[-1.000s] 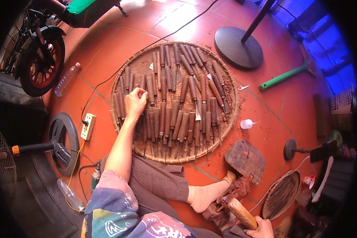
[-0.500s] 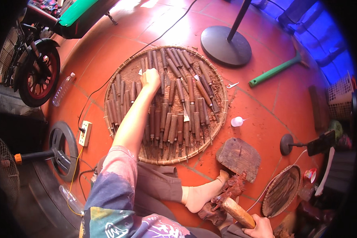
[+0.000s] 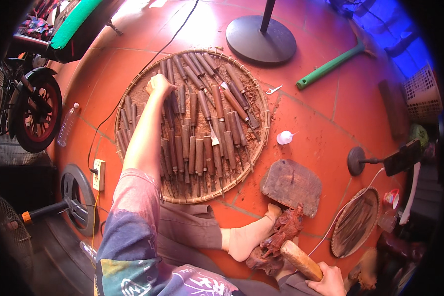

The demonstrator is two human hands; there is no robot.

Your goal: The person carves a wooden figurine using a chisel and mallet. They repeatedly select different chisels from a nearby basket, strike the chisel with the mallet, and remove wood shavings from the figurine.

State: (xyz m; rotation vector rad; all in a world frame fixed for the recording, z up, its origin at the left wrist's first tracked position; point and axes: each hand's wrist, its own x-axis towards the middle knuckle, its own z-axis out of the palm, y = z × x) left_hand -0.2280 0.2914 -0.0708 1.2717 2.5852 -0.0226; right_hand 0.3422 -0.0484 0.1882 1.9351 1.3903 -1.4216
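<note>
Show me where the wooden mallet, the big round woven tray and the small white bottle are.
Wooden mallet [image 3: 302, 260]: head view, on the middle of its thick wooden body.
Round woven tray [image 3: 195, 200]: head view, on its near rim.
Small white bottle [image 3: 284, 138]: head view, on its body.

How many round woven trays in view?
2: the large tray, under the left hand, holding wooden-handled chisels; the small tray, on the floor ahead and right of the right hand. Others may hide at the dark edges.

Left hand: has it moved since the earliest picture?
Yes: judged against the round woven tray, the left hand has moved toward the tray's far rim.
</note>
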